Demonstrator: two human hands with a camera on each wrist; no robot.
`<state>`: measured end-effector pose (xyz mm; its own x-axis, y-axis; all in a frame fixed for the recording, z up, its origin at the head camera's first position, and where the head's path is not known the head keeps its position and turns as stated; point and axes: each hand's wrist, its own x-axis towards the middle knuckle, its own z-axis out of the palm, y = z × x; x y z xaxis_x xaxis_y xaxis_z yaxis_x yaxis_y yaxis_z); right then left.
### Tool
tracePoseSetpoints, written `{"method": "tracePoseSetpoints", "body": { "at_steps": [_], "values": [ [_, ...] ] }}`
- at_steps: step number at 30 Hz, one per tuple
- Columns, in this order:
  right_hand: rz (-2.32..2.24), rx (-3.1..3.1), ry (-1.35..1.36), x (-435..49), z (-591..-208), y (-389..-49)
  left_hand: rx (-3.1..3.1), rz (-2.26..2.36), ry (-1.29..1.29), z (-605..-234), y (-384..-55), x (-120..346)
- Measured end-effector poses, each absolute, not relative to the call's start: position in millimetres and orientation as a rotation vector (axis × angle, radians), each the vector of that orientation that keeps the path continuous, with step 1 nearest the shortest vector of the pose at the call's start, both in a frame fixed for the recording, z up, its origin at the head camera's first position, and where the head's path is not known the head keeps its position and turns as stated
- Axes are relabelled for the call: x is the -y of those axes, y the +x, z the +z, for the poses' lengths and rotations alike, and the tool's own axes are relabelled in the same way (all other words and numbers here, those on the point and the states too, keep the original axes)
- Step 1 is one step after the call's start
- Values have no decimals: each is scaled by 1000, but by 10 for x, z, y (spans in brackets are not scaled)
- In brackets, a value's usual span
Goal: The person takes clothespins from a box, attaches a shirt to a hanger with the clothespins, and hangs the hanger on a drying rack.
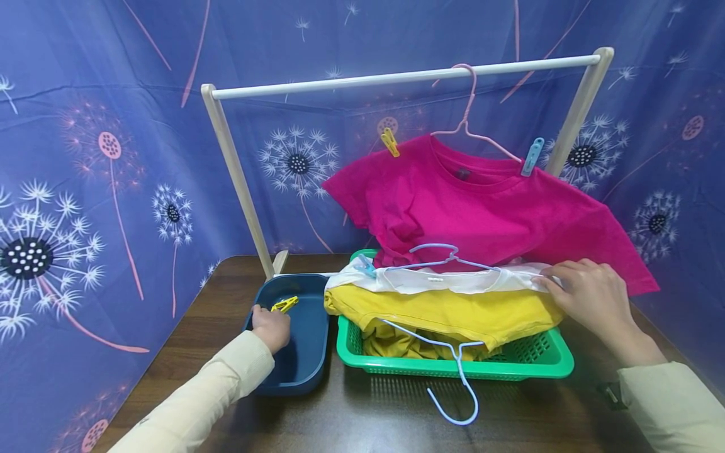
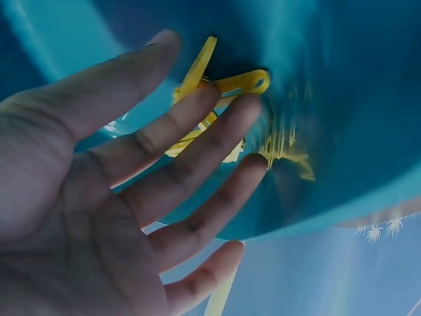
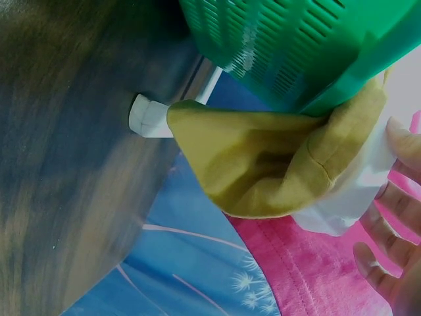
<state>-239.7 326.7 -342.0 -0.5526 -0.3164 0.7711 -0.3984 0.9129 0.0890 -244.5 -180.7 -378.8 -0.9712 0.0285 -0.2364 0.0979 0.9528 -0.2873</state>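
In the blue tub (image 1: 308,352) at the left, my left hand (image 1: 272,327) reaches toward a yellow clothespin (image 1: 285,304). The left wrist view shows fairly straight, spread fingers (image 2: 191,164) over the clothespin (image 2: 243,82), partly hiding it. At the right, my right hand (image 1: 589,302) pinches the shoulder of a white shirt (image 1: 442,283) between thumb and fingers. A blue hanger (image 1: 453,257) sits in that shirt, and a light blue clothespin (image 1: 365,267) is at its left shoulder. A yellow shirt (image 1: 447,308) with another blue hanger (image 1: 455,352) lies in front of it.
Both shirts lie over a green basket (image 1: 453,366) on the wooden table (image 1: 187,358). Behind, a magenta shirt (image 1: 481,207) hangs by a pink hanger (image 1: 470,107) from the rack's white bar (image 1: 340,82), with yellow (image 1: 390,142) and blue (image 1: 532,157) clothespins on its shoulders.
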Motion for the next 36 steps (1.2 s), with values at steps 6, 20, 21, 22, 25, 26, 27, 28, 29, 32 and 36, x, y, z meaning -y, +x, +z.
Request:
{"method": "tracePoseSetpoints", "body": {
  "at_steps": [6, 20, 21, 22, 25, 26, 27, 28, 29, 32, 36],
  "values": [
    [123, 2206, 494, -3268, -3423, -2404, -2914, -368, 180, -3786, -2462, 1817],
    [132, 2195, 498, -3268, -3432, -2399, -2932, -281, 172, -3851, -2531, 1788],
    [130, 2192, 502, -3268, -3435, -2400, -2928, -281, 163, -3855, -2535, 1785],
    [127, 2191, 504, -3269, -3436, -2401, -2922, -279, 152, -3860, -2540, 1783],
    [126, 2193, 505, -3268, -3440, -2403, -2911, -278, 126, -3867, -2548, 1771],
    [126, 2196, 503, -3268, -3439, -2402, -2910, -276, 122, -3872, -2550, 1770],
    [127, 2199, 500, -3268, -3438, -2401, -2909, -273, 120, -3872, -2550, 1768],
    [127, 2202, 497, -3268, -3437, -2399, -2907, -271, 120, -3871, -2548, 1767],
    [128, 2205, 494, -3267, -3436, -2398, -2907, -268, 123, -3867, -2544, 1767],
    [124, 2207, 495, -3268, -3430, -2393, -2903, -244, 120, -3852, -2530, 1775],
    [126, 2207, 495, -3268, -3429, -2390, -2899, -217, 104, -3822, -2508, 1796]
  ]
}}
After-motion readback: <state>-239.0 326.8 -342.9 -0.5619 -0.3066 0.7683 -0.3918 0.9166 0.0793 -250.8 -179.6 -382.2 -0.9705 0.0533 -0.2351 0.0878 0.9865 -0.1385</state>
